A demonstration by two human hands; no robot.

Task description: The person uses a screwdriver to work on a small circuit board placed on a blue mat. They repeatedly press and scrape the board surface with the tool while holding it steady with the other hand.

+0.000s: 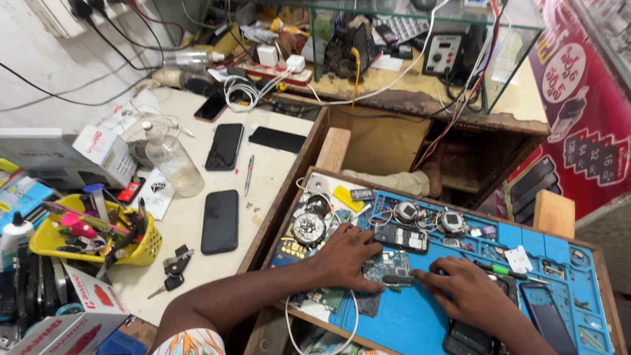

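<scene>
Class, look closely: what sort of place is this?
Probably a phone repair bench: a bare circuit board under both hands on a blue repair mat, several phones lying about, and a soldering station.

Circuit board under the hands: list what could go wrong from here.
1. The circuit board lies loose on the blue repair mat, pinned only by the left hand; it may slip.
2. Small parts crowd the mat; the right hand could knock them off.
3. The white cable under the left wrist could snag.
</scene>
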